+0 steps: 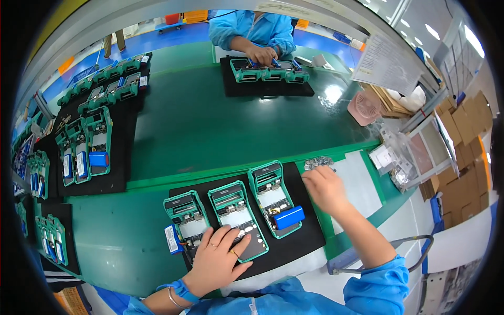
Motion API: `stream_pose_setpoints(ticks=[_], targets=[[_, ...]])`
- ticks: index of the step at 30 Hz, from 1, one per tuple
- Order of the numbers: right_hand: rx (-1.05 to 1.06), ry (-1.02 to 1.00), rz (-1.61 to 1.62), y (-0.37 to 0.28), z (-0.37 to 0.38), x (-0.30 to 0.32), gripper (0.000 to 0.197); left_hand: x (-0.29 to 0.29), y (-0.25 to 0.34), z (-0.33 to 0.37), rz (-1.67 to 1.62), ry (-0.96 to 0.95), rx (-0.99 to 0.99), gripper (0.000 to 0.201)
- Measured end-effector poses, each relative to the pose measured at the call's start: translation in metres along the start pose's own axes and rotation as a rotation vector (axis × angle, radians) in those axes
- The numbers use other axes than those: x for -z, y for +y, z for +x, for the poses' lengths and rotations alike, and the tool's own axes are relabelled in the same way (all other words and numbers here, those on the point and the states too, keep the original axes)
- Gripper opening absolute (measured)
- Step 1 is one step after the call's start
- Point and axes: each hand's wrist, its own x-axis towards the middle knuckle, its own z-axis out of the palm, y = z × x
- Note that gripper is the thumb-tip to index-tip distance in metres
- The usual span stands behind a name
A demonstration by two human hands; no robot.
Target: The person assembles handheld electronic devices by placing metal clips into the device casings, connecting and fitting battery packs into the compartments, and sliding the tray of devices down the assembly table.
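Left hand point(218, 257) lies flat, fingers spread, on the lower end of the middle green housing point(237, 219), palm over the black mat point(294, 247) just below it; nothing pinched, just pressing down. Right hand point(325, 188) is up at the mat's far right corner, fingers curled together over a strip of small metal parts point(318, 163) on the white sheet point(359, 189); fingertips touch or nearly touch the strip, but can't tell if a piece is actually pinched, view too small there. So the middle housing sits directly under the left hand, well apart from the right. Left housing point(186, 212) is just beside the left hand's thumb side, w/ a blue-labelled cell point(172, 239) hanging off its lower left. Right housing point(274, 197) lies btwn the two hands, a blue cylindrical battery point(289, 217) resting across its lower end. Across the green bench a co-worker's hands point(262, 54) work on three more housings.
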Motion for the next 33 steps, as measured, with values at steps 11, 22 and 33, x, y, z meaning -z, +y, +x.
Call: stream_pose_setpoints(ticks=[11,22,33], targets=[[0.012,-0.224,0.038,0.057,-0.037,-0.01,0.02,-0.031,0.041,0.111,-0.095,0.048,-0.047,0.062],[-0.064,-0.263,0.138,0.072,-0.037,-0.016,0.017,-0.004,0.027,0.098,-0.192,0.178,0.169,0.049],[-0.068,-0.332,0.266,0.069,-0.038,0.003,0.007,-0.045,0.049,0.093,0.259,0.0,-0.081,0.062]])
